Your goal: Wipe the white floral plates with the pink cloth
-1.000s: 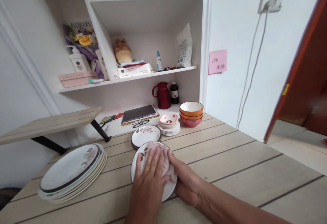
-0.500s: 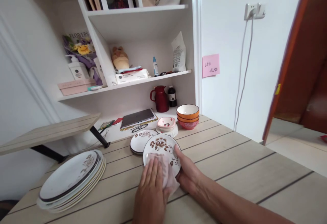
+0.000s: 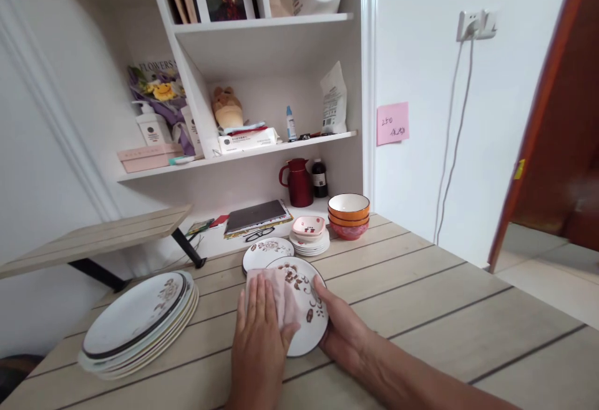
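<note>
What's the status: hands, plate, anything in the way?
Left hand flat on pink cloth over plate, left side. Right hand gripping its right edge. Patterned side up. Nothing seen blocking hands; small plate stack just beyond.

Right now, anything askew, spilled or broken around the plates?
No spill or break visible. Mildly odd: the large plate stack at left, its lower rims jutting out unevenly. The plate in the right hand shows no visible chip.
</note>
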{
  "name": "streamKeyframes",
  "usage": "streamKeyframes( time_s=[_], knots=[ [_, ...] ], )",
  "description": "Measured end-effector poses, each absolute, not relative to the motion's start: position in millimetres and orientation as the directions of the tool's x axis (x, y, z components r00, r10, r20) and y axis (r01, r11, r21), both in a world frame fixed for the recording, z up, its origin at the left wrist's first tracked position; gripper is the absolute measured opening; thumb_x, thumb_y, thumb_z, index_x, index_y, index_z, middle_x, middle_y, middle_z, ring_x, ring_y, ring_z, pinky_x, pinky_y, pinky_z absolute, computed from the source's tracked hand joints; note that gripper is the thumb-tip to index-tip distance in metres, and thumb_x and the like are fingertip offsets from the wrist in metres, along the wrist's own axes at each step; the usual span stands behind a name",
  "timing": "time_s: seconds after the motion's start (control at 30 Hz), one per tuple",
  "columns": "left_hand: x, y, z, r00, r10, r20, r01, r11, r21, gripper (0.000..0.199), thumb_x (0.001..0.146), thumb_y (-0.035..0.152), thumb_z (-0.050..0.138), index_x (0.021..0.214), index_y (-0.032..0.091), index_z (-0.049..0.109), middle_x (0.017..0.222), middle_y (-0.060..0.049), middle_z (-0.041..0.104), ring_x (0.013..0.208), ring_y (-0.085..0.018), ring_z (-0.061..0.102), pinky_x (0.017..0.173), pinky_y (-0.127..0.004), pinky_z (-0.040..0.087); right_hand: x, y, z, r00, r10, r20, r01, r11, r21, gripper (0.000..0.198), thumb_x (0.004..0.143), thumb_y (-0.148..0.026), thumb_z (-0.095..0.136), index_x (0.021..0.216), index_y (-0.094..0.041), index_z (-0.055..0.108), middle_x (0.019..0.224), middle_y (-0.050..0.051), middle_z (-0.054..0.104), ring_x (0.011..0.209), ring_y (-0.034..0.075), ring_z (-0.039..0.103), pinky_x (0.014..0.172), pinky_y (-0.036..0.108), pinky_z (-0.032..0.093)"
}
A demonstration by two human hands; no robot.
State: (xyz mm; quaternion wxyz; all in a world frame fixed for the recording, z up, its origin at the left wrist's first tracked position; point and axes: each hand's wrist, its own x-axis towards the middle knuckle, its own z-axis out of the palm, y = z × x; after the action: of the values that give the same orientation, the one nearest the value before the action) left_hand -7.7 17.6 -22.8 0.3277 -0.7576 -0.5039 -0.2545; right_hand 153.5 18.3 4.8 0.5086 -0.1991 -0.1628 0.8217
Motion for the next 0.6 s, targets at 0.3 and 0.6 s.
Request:
streamKeyframes(
  time_s=[0.3,0.6],
  knots=[
    [10.9,4.5,-33.3,0.590,0.492,0.641,0.783,-0.543,-0.304,0.081,0.086,0.056,0.042,0.147,0.009,0.018,0.146,-0.017,0.037,0.136,-0.029,0.033,0.106,-0.043,0.036,168.5,25.9,1.2,-0.284,0.912,-0.296,-0.746,-0.404,-0.530,0.057,0.086,-0.055,0.049,0.121,-0.011,0.057,0.110,0.014,0.069,0.104,0.023,0.064,0.095,0.036,0.045],
    [-3.4,6.6,-20.0,0.398,0.666,0.631,0.905,-0.396,-0.154,0.074,0.089,0.047,0.041,0.148,0.015,0.011,0.151,-0.015,0.029,0.138,-0.030,0.028,0.106,-0.050,0.033,151.3,13.2,2.2,-0.401,0.889,-0.221,-0.716,-0.455,-0.530,0.047,0.089,-0.045,0.050,0.120,-0.010,0.059,0.108,0.013,0.070,0.100,0.022,0.065,0.095,0.034,0.045]
  ],
)
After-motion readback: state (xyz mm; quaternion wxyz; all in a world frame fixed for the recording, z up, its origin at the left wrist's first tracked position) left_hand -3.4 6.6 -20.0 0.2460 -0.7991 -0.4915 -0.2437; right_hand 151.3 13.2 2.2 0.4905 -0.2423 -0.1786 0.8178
